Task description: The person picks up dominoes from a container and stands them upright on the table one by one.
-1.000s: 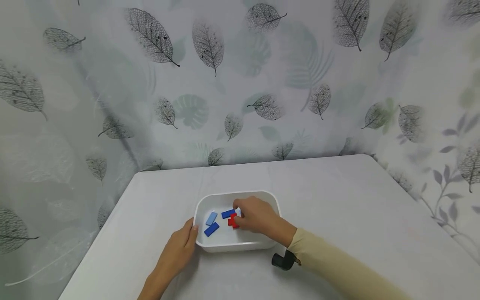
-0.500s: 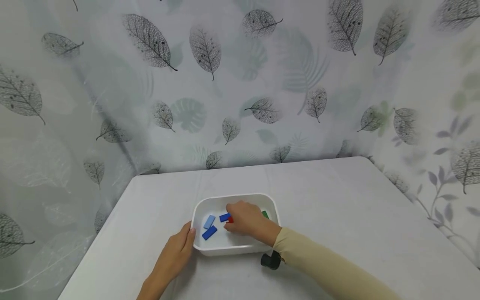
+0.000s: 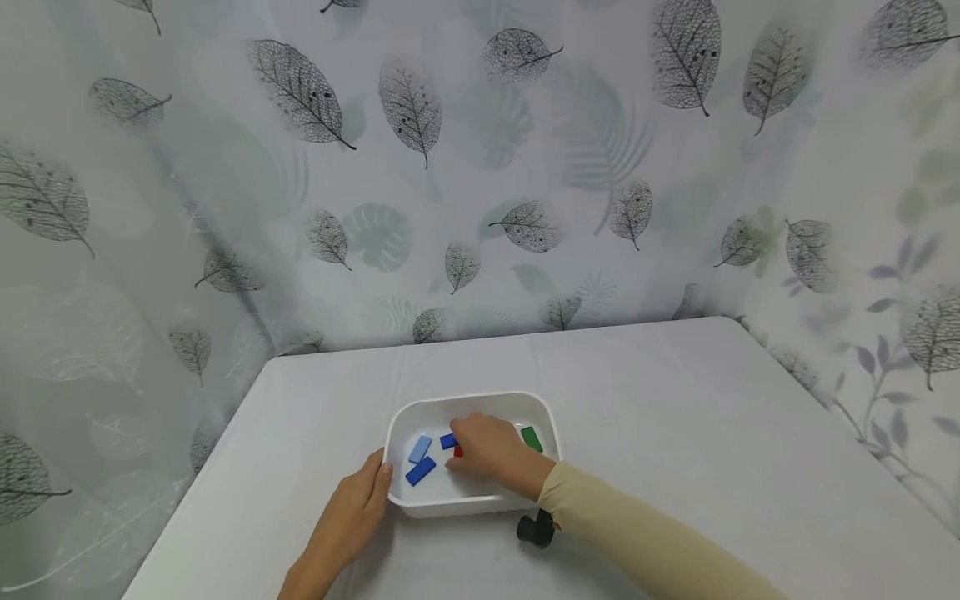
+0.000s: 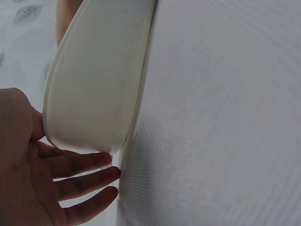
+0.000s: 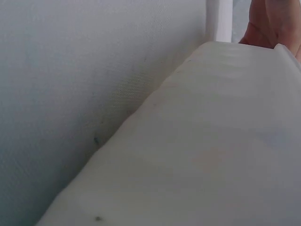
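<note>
A white plastic tray [image 3: 450, 506] stands on the table, with small flat blocks in it. My left hand [image 3: 352, 508] holds the tray's left end, thumb at the rim and fingers along the outer wall; the left wrist view shows the fingers [image 4: 80, 183] spread below that wall. Inside the tray, my right hand [image 3: 495, 450] reaches down with fingers bent around a red cross-shaped block [image 3: 458, 451], mostly hidden under the hand. Left of it lie a dark blue block [image 3: 448, 441], another dark blue block [image 3: 421, 471] and a light blue block [image 3: 420, 449].
A green block [image 3: 532, 438] lies at the tray's right side, beyond the right hand. A black wrist camera [image 3: 536, 529] hangs under the right wrist, just in front of the tray. The white table [image 3: 675, 417] ends at a leaf-printed curtain [image 3: 465, 167] behind.
My right hand has shifted left over the red block, which is now mostly covered. The green block has come into sight. My left hand keeps its hold on the tray.
</note>
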`<action>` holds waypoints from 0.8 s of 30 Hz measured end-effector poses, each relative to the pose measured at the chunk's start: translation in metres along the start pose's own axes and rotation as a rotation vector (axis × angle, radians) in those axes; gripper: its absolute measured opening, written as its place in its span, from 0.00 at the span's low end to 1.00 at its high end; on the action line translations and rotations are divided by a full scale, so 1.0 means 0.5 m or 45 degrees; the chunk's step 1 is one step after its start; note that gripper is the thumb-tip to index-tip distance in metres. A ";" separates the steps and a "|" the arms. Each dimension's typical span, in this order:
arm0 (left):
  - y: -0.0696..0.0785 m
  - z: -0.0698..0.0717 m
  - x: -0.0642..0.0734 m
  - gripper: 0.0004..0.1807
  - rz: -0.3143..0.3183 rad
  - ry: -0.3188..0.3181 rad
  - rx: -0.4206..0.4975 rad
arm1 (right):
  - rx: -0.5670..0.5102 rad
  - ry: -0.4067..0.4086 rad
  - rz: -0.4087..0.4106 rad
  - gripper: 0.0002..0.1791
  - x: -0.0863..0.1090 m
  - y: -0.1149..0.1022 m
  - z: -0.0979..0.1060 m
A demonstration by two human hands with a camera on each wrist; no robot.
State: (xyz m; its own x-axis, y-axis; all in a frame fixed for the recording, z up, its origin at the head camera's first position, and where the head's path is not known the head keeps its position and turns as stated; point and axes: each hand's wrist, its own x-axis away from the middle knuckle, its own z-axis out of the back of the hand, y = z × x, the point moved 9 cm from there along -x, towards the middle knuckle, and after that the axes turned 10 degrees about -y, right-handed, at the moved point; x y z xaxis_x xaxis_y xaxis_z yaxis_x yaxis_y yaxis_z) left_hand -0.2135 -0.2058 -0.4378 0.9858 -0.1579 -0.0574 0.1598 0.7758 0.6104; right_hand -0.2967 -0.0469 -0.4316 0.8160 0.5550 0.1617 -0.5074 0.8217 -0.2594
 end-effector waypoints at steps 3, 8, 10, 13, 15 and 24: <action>0.000 -0.001 0.000 0.24 0.005 -0.002 0.003 | -0.004 0.024 0.034 0.16 0.001 -0.002 0.002; -0.001 -0.002 0.000 0.24 0.012 -0.005 -0.001 | 0.035 0.074 0.084 0.12 0.002 -0.010 0.006; -0.001 -0.002 0.000 0.24 0.010 -0.005 -0.001 | 0.062 0.091 0.086 0.10 0.002 -0.012 0.006; 0.000 -0.002 -0.001 0.24 0.006 -0.002 0.001 | 0.093 0.115 0.079 0.06 0.002 -0.013 0.006; 0.001 -0.002 -0.001 0.24 0.007 0.000 0.003 | 0.100 0.127 0.074 0.05 0.002 -0.013 0.006; 0.004 -0.002 0.001 0.25 0.014 -0.016 -0.001 | 0.064 0.104 0.048 0.13 0.001 -0.007 -0.001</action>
State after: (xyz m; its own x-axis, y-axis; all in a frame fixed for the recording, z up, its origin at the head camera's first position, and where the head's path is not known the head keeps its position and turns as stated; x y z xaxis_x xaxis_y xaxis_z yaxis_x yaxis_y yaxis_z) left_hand -0.2127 -0.2038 -0.4374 0.9867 -0.1573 -0.0409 0.1493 0.7778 0.6105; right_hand -0.2945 -0.0498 -0.4311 0.8147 0.5751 0.0738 -0.5500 0.8068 -0.2158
